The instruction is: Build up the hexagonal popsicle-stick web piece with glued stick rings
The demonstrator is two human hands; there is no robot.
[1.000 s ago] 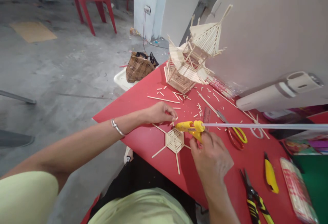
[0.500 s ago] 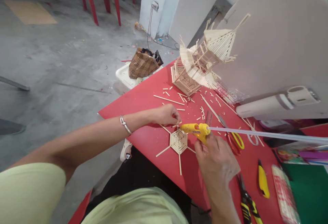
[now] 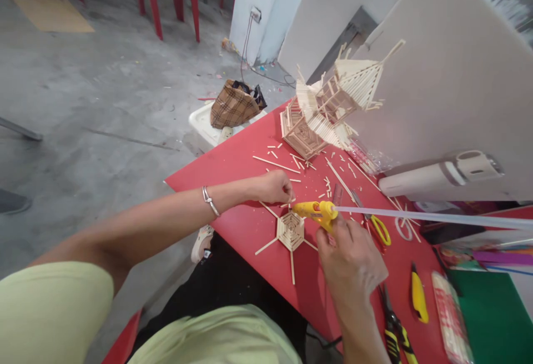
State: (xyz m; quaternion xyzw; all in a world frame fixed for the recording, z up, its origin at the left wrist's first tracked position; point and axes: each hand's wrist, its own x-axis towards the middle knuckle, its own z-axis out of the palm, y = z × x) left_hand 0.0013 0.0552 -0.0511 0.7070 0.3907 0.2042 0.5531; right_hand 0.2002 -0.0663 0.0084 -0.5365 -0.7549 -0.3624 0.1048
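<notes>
My right hand (image 3: 352, 258) is wrapped round a yellow hot glue gun (image 3: 314, 209), a long clear glue stick (image 3: 416, 217) running out of its back. The gun's nozzle points left, at the upper edge of a hexagonal web of wooden sticks (image 3: 290, 232) lying flat on the red table. Several stick spokes reach out from the web. Just above it, my left hand (image 3: 275, 187) is closed, thumb and fingers pinching a short wooden stick (image 3: 287, 204), partly hidden by the fingers, close to the nozzle.
A stick-built pagoda model (image 3: 328, 105) stands at the table's far corner. Loose sticks (image 3: 277, 164) and offcuts lie in front of it. On the right are scissors (image 3: 380, 229), a yellow cutter (image 3: 418, 294), pliers (image 3: 395, 325) and a stick pack (image 3: 452, 317). A plaid bag (image 3: 234, 105) sits beyond the table.
The view has shifted slightly. Both hands, the glue gun and the stick web keep nearly the same positions relative to each other.
</notes>
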